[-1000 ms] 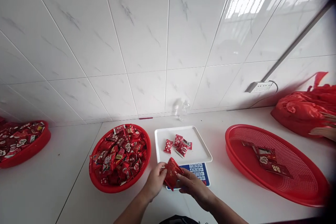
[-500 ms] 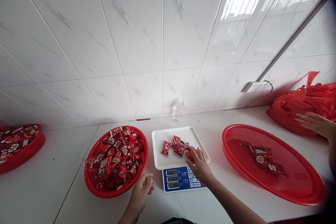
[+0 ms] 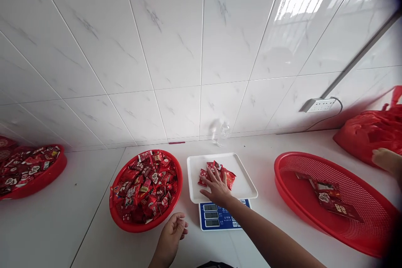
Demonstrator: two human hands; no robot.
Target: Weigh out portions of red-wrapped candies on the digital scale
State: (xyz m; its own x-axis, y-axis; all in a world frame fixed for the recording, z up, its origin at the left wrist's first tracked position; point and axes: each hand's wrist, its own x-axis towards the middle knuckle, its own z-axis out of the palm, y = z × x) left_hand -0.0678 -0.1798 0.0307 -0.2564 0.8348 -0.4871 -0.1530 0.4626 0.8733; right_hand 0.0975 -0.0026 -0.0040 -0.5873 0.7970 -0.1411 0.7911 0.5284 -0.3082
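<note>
— While my right hand (image 3: 216, 186) lay on the white scale tray (image 3: 241, 184), where were the candy packets (image 3: 228, 176)?

— I had them under my spread fingers (image 3: 209, 174), a small red cluster near the middle of the tray. The hand was flat and unclenched, pressing on them, not gripping any.

— And the other hand?

— My left hand (image 3: 172, 234) hovered loose and half curled over the white surface (image 3: 94, 226), holding nothing, just beside the red basket of candies (image 3: 145, 189) and the blue scale display (image 3: 216, 216).

— Anything else around?

— I saw a wide red mesh basket (image 3: 333, 201) to the right with a few red packages (image 3: 328, 196) in it, another person's hand (image 3: 385, 160) by a red plastic bag (image 3: 370, 134), and a second candy basket (image 3: 29, 165) far left.
</note>
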